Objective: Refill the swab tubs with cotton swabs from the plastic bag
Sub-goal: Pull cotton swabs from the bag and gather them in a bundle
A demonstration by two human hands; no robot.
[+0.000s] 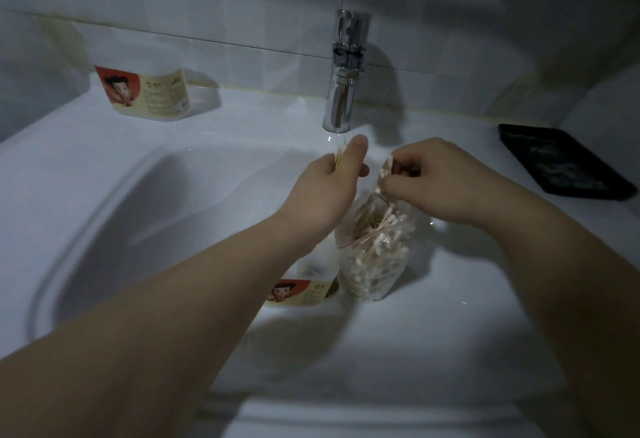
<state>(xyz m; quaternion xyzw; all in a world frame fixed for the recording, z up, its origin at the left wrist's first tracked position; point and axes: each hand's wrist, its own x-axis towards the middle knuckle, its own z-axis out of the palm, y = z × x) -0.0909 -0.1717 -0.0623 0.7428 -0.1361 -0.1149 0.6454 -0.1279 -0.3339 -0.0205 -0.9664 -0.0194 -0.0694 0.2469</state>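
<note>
A clear plastic bag [375,257] packed with cotton swabs stands in the white sink basin [138,216]. My right hand [433,181] pinches a bunch of swabs [385,174] just above the bag's mouth. My left hand [332,185] grips a thin bundle of swabs whose tips [340,155] stick up beside the thumb. One swab tub [304,285] with a red and cream label stands in the basin left of the bag, partly hidden under my left forearm. A second labelled tub [145,91] stands on the sink's back left ledge.
A chrome tap [344,70] rises behind my hands at the middle back. A black phone [564,164] lies flat on the right ledge. Tiled wall runs behind the sink. The light is dim.
</note>
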